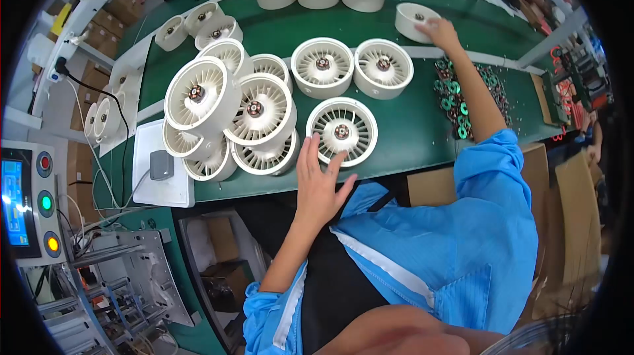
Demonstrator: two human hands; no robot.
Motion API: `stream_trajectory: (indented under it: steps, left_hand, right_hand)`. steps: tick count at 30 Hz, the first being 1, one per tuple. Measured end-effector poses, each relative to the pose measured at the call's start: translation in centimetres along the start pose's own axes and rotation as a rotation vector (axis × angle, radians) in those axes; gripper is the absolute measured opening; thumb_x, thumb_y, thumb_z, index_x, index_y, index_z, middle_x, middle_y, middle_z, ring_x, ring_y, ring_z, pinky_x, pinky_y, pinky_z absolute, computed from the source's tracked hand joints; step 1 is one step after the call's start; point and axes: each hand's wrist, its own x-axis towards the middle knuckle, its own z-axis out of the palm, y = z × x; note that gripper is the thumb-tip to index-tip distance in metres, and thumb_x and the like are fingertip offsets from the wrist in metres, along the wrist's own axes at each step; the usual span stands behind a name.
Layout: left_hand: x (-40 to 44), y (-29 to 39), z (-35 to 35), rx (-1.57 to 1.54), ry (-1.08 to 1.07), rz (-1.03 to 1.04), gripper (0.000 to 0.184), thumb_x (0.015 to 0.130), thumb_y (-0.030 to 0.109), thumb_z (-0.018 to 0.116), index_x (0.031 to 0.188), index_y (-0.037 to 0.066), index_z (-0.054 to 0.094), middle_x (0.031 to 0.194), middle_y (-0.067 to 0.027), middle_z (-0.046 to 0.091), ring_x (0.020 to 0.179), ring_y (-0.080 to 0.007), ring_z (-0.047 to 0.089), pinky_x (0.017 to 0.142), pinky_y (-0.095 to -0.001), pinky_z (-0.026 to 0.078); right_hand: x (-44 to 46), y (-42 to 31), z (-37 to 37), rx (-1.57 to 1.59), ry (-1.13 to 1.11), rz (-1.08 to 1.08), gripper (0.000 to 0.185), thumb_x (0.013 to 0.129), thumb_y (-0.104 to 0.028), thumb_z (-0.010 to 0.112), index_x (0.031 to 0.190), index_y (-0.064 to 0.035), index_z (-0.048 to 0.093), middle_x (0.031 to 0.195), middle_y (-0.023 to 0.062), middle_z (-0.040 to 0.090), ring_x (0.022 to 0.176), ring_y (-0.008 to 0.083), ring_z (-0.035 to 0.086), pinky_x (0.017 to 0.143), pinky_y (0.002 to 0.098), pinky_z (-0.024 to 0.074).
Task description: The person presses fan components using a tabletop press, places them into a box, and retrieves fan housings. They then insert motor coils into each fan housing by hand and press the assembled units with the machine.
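My left hand [321, 180] rests at the near rim of a white finned wheel housing [342, 117] with a dark hub, its fingers spread and lying on the rim. Farther out at the upper right, my right hand [440, 31] reaches to another white housing [408, 19], its fingers bent over the right side of the rim. Two similar housings, one [322, 63] and another [384, 64], lie side by side between the hands. To the left, several more are stacked, with one tilted housing [191, 101] on top.
Small dark and green parts [456, 107] lie piled right of the housings on the green table [409, 124]. Three housings stand in a row at the back. A white tray [178, 180] and a control panel [26, 196] with lit buttons are at the left.
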Motion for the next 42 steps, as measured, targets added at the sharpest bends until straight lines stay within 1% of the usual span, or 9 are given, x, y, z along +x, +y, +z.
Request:
stream_trajectory:
  steps: [2, 8, 15, 20, 25, 32, 36, 37, 42]
  left_hand:
    - [-0.5, -1.4, 2.0, 0.001, 0.036, 0.006, 0.060, 0.084, 0.025, 0.084, 0.137, 0.014, 0.058, 0.161, -0.0298, 0.026, 0.149, -0.0545, 0.025, 0.118, -0.0603, 0.029]
    - [-0.8, -2.9, 4.9, 0.100, 0.186, 0.048, 0.074, 0.079, 0.030, 0.087, 0.143, 0.017, 0.052, 0.160, -0.0299, 0.029, 0.147, -0.0545, 0.030, 0.117, -0.0613, 0.032]
    - [-1.0, -3.2, 4.8, 0.106, 0.224, 0.058, 0.079, 0.082, 0.033, 0.084, 0.148, 0.009, 0.046, 0.159, -0.0282, 0.035, 0.150, -0.0478, 0.029, 0.119, -0.0619, 0.030]
    - [-1.4, -2.5, 1.5, -0.490, 0.354, 0.084, 0.102, 0.076, 0.029, 0.088, 0.156, 0.002, 0.030, 0.160, -0.0278, 0.036, 0.151, -0.0480, 0.030, 0.123, -0.0571, 0.025]
    - [0.0, 2.6, -7.9, -1.630, 0.658, -0.347, 0.150, 0.050, 0.063, 0.099, 0.159, -0.003, 0.019, 0.161, -0.0174, 0.034, 0.150, -0.0310, 0.036, 0.125, -0.0475, 0.028]
    - [-11.0, 0.4, -16.4, -1.542, 0.793, -0.372, 0.105, 0.074, 0.029, 0.091, 0.153, -0.004, 0.031, 0.145, -0.0200, 0.052, 0.135, -0.0306, 0.055, 0.117, -0.0473, 0.044]
    - [-17.2, -2.4, -14.9, -1.238, 1.260, -0.340, 0.092, 0.078, 0.021, 0.086, 0.151, -0.002, 0.036, 0.146, -0.0162, 0.052, 0.137, -0.0286, 0.053, 0.120, -0.0464, 0.039]
    - [-19.0, -3.8, -13.8, -1.103, 1.309, -0.258, 0.083, 0.088, 0.021, 0.075, 0.156, 0.001, 0.032, 0.148, -0.0194, 0.051, 0.131, -0.0344, 0.058, 0.110, -0.0512, 0.050]
    - [-23.9, -6.2, -14.7, -0.815, 1.629, -0.294, 0.063, 0.097, 0.011, 0.063, 0.154, 0.006, 0.037, 0.152, -0.0117, 0.048, 0.141, -0.0264, 0.047, 0.118, -0.0433, 0.036]
  right_hand:
    - [1.8, 1.2, 1.7, -0.109, -0.182, -0.014, 0.055, 0.083, -0.051, 0.075, 0.120, -0.0113, 0.077, 0.124, 0.0246, 0.070, 0.127, 0.0426, 0.059, 0.108, 0.0492, 0.0475]
    - [8.6, -9.8, 5.8, -0.200, 0.125, -0.559, 0.045, 0.090, -0.033, 0.071, 0.131, -0.0139, 0.068, 0.137, 0.0173, 0.065, 0.134, 0.0407, 0.053, 0.116, 0.0495, 0.0389]
    - [8.0, -12.8, 2.4, 0.199, 0.015, -0.486, 0.046, 0.093, -0.041, 0.072, 0.120, -0.0039, 0.068, 0.118, 0.0150, 0.072, 0.103, 0.0336, 0.068, 0.092, 0.0424, 0.0533]
    - [-10.4, -20.7, -13.7, 0.433, -0.136, -0.922, 0.028, 0.081, -0.008, 0.079, 0.107, -0.0023, 0.070, 0.103, 0.0113, 0.068, 0.099, 0.0319, 0.064, 0.100, 0.0452, 0.0529]
    - [-21.5, -28.2, -17.1, 0.397, -0.235, -1.413, 0.033, 0.068, 0.000, 0.079, 0.100, -0.0096, 0.073, 0.111, 0.0079, 0.067, 0.121, 0.0360, 0.062, 0.109, 0.0521, 0.0507]
    - [-27.2, -40.6, -10.5, 0.525, -0.162, -1.592, 0.038, 0.074, 0.001, 0.074, 0.106, -0.0183, 0.079, 0.136, 0.0107, 0.061, 0.124, 0.0362, 0.061, 0.097, 0.0426, 0.0554]
    - [-34.0, -48.5, -1.3, 1.288, -1.082, -0.708, 0.041, 0.100, -0.009, 0.065, 0.141, -0.0055, 0.060, 0.131, 0.0108, 0.063, 0.103, 0.0142, 0.062, 0.083, 0.0292, 0.0528]
    - [-36.5, -50.7, 0.0, 1.245, -1.103, -0.805, 0.045, 0.101, -0.011, 0.064, 0.145, -0.0038, 0.055, 0.128, 0.0102, 0.064, 0.103, 0.0132, 0.062, 0.084, 0.0279, 0.0524]
    - [-46.9, -60.9, 4.5, 1.454, -1.132, -0.819, 0.044, 0.102, -0.011, 0.061, 0.143, 0.0043, 0.056, 0.123, 0.0131, 0.070, 0.109, 0.0151, 0.065, 0.094, 0.0288, 0.0514]
